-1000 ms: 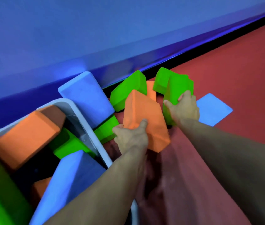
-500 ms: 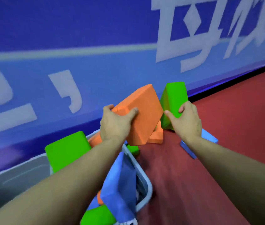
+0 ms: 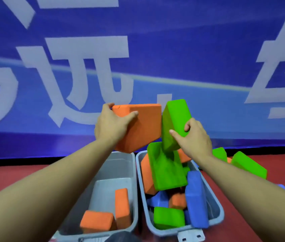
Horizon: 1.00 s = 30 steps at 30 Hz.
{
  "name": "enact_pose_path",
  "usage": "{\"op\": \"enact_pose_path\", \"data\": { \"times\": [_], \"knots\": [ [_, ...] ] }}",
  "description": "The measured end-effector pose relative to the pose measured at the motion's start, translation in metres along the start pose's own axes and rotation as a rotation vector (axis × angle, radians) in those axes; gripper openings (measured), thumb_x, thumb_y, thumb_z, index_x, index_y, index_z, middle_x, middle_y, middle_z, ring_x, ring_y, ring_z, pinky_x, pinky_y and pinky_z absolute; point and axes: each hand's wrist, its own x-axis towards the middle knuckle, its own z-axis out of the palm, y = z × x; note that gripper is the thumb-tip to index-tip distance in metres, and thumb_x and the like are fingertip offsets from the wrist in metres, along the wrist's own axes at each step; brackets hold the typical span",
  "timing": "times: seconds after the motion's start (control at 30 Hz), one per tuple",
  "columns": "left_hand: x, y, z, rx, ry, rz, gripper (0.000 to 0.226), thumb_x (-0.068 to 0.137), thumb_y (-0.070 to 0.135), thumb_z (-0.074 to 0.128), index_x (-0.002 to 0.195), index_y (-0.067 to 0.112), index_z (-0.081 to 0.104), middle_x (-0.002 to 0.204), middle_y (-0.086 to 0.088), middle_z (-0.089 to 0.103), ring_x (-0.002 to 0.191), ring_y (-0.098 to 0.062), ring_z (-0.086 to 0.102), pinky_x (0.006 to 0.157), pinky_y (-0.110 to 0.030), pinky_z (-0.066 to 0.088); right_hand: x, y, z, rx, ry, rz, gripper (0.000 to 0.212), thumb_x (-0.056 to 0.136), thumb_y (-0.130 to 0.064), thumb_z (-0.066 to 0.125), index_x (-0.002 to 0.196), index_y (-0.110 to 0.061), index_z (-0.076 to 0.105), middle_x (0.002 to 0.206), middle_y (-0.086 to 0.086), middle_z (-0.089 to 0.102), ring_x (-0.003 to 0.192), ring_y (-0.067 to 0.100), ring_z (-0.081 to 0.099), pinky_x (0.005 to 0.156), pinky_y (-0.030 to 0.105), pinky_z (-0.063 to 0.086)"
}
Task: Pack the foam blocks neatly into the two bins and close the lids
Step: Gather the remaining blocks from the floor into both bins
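Two bins side by side on the floor point(image 3: 269, 220), wall point(image 3: 208, 49) behind. Left bin point(image 3: 131, 172) holding just two blocks point(image 3: 108, 217) near the front. Right bin point(image 3: 215, 203) crammed with a jumble of blocks point(image 3: 168, 173). More loose blocks point(image 3: 248, 165) on the floor to its right. Two held blocks point(image 3: 143, 126) up above both bins.

The red floor point(image 3: 260, 215) carries two grey bins point(image 3: 134, 172) side by side and loose green blocks point(image 3: 248, 165).

Blue banner point(image 3: 190, 49) with large white characters stands behind red floor point(image 3: 260, 215)
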Motion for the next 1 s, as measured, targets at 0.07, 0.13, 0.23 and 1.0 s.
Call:
{"op": "enact_pose_path", "data": {
  "times": [0.07,0.13,0.23,1.0],
  "knots": [
    [0.010,-0.035,-0.035,0.066,0.029,-0.023,0.097,0.066,0.071,0.078,0.146,0.026,0.046,0.139,0.001,0.060,0.128,-0.027,0.057,0.103,-0.047,0.048,-0.012,-0.029,0.030,0.015,-0.058,-0.030,0.051,0.081,-0.061,0.072,0.084,-0.024,0.037,0.092,-0.004,0.049,0.082,0.029,0.053,0.066,0.040,0.042],
    [0.018,-0.073,-0.062,0.141,0.040,-0.049,0.094,0.067,0.072,0.077,0.145,0.029,0.047,0.140,0.001,0.060,0.128,-0.028,0.057,0.102,-0.047,0.049,-0.026,-0.052,0.062,0.035,-0.124,-0.051,0.051,0.081,-0.061,0.072,0.082,-0.025,0.036,0.090,-0.004,0.049,0.080,0.027,0.052,0.068,0.042,0.043],
    [0.027,-0.132,-0.086,0.254,0.030,-0.093,0.092,0.069,0.070,0.077,0.146,0.030,0.046,0.142,0.000,0.059,0.129,-0.031,0.055,0.099,-0.046,0.046,-0.047,-0.072,0.112,0.048,-0.229,-0.080,0.051,0.080,-0.060,0.073,0.082,-0.025,0.036,0.088,-0.004,0.050,0.079,0.026,0.051,0.067,0.040,0.040],
    [0.036,-0.426,0.013,0.816,-0.775,0.257,0.091,0.075,0.044,0.081,0.153,0.021,0.038,0.153,0.002,0.045,0.135,-0.026,0.048,0.109,-0.036,0.040,-0.096,-0.035,0.371,0.075,-0.541,-0.300,0.051,0.076,-0.032,0.086,0.083,-0.020,0.037,0.141,-0.008,0.048,0.114,0.019,0.048,0.082,0.039,0.045]
  ]
}}
